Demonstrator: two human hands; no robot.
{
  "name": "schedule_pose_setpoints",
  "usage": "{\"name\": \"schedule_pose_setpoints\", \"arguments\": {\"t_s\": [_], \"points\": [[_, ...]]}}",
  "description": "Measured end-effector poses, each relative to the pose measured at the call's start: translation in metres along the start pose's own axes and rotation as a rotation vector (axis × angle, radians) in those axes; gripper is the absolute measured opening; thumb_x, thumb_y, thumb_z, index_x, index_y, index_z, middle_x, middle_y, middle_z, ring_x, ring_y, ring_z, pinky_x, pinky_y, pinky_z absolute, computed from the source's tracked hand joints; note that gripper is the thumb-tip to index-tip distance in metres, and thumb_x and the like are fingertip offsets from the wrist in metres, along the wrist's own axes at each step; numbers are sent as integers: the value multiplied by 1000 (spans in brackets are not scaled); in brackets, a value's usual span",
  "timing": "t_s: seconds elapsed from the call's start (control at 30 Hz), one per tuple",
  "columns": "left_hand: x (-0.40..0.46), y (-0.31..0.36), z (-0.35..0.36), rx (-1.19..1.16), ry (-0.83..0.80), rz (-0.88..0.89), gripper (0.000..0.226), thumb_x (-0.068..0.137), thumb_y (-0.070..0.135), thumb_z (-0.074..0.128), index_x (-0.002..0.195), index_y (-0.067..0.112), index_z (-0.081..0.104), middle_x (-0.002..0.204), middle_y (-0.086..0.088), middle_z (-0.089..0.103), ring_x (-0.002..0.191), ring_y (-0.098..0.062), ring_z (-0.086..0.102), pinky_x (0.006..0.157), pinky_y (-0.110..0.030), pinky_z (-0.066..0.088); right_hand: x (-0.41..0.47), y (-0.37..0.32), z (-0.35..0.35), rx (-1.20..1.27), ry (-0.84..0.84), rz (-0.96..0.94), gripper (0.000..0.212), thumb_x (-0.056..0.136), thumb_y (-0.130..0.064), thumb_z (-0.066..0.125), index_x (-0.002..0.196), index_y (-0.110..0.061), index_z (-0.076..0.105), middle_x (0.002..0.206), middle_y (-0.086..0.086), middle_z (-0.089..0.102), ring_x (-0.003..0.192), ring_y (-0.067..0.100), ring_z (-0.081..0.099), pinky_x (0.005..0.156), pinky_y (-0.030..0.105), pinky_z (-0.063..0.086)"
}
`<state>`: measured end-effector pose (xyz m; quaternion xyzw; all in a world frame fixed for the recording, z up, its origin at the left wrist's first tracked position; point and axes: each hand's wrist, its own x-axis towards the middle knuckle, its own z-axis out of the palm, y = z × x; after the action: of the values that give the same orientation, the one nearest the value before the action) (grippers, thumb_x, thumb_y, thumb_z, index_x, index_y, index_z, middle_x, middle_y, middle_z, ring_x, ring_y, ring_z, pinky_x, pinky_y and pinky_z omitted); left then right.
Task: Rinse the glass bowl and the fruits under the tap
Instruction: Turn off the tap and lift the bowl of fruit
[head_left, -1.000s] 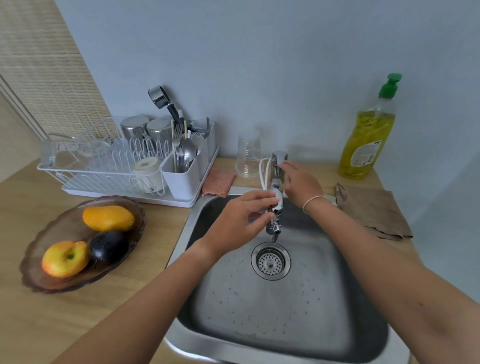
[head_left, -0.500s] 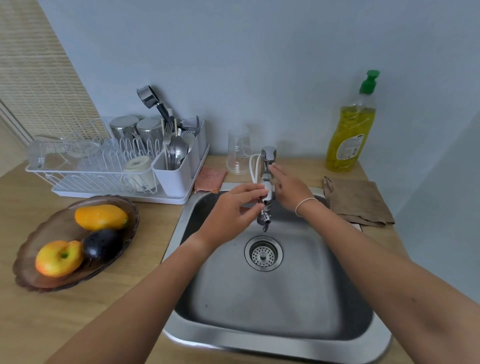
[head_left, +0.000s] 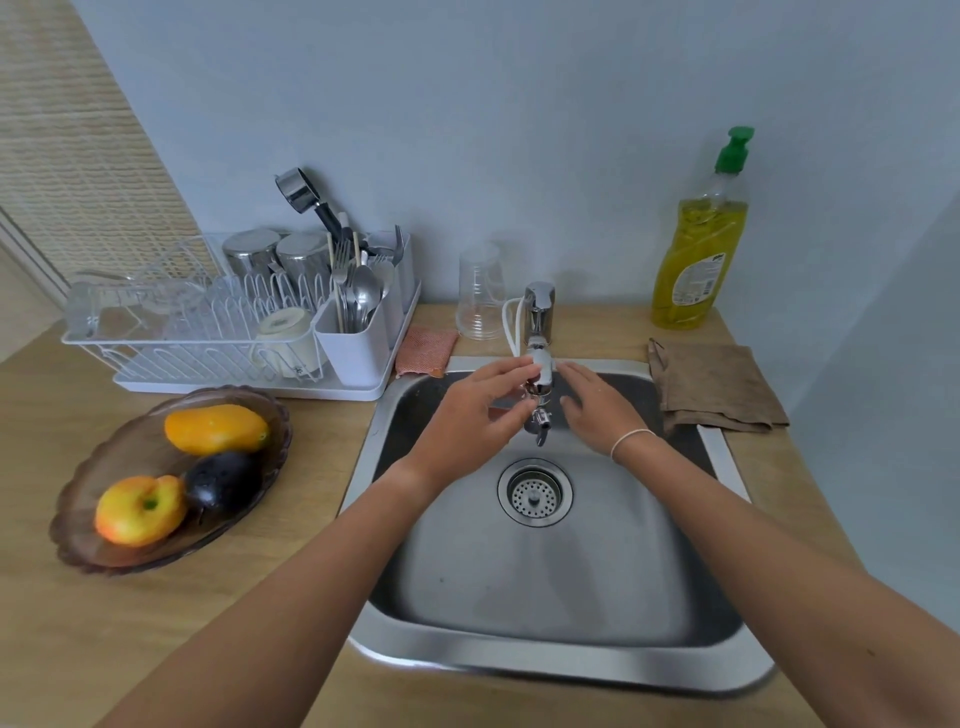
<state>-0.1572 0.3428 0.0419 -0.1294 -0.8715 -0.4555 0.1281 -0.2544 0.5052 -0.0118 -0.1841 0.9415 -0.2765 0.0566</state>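
Though the sink (head_left: 545, 662) is ready, the glass bowl (head_left: 130, 447) sits untouched on the counter (head_left: 327, 441) left of it, holding three fruits (head_left: 215, 428).
Likely heavy, brittle, slick when wet: lift under both long rims; fruits may roll. Left hand (head_left: 467, 421) pinches the tap (head_left: 540, 312); right hand (head_left: 597, 410), fingers straight, is just beside it.

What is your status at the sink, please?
Left hand pinches chrome tap, right hand open beside it. Brown scalloped glass bowl, fruits inside, on wooden counter. Nothing blocking.
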Motion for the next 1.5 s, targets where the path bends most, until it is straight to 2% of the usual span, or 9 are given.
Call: {"name": "schedule_pose_setpoints", "arguments": {"t_s": [0.33,0.6,0.73,0.8,0.9,1.0,1.17,1.3,1.5], "points": [[-54,-40,-65,96,-79,16,42,89,17,59,130,17,53,131,2,55,108,-3,52,86,-8,47,-56,-46,59,68,14,183,47,94,-18,41,141,-16,36,151,5,33,137,23,34,109,31,28],[-105,-94,-180,228,62,-63,40,87,19,61,127,15,56,127,-5,60,116,-18,56,96,-36,49,-63,-157,108,171,63,59,46,95,-19,46,140,-12,38,149,6,36,140,18,29,113,25,18],[-140,-120,-242,336,144,-202,35,88,37,55,123,33,56,125,6,60,111,-15,58,96,-40,47,-53,-217,129,212,49,0,47,95,-22,45,140,-13,37,148,4,38,137,17,34,112,28,24],[-155,-128,-265,381,209,-216,32,86,40,55,118,37,57,118,11,62,102,-18,62,92,-38,49,-47,-242,138,228,39,-19,47,95,-24,45,140,-15,37,148,4,38,136,19,35,111,30,27],[-174,-141,-290,333,267,-290,35,87,25,60,121,18,60,122,-1,63,112,-22,58,96,-34,44,-37,-272,150,218,-1,-38,49,94,-26,45,141,-15,35,148,5,37,137,21,35,111,32,27],[-192,-158,-307,338,297,-369,43,83,34,56,122,17,60,123,-3,63,114,-21,56,98,-38,44,-31,-290,163,236,-42,-49,52,94,-27,46,143,-15,33,149,3,38,136,21,36,110,31,29],[-210,-185,-311,304,369,-554,35,85,15,61,120,11,60,113,-11,64,105,-27,58,90,-31,42,-27,-296,179,292,-58,-24,57,93,-26,49,144,-17,28,146,7,41,122,19,45,110,40,34],[-215,-200,-303,194,365,-686,43,87,15,60,129,10,55,123,-10,62,99,-19,58,87,-25,41,-22,-290,186,363,-14,23,60,92,-16,50,146,-14,24,153,4,28,141,21,27,116,36,24],[-208,-204,-293,131,439,-755,47,87,0,53,133,6,48,130,-12,58,112,-17,55,92,-14,33,-12,-286,194,444,-29,79,60,91,-8,48,146,-16,26,146,5,41,132,24,40,108,30,33]]}}
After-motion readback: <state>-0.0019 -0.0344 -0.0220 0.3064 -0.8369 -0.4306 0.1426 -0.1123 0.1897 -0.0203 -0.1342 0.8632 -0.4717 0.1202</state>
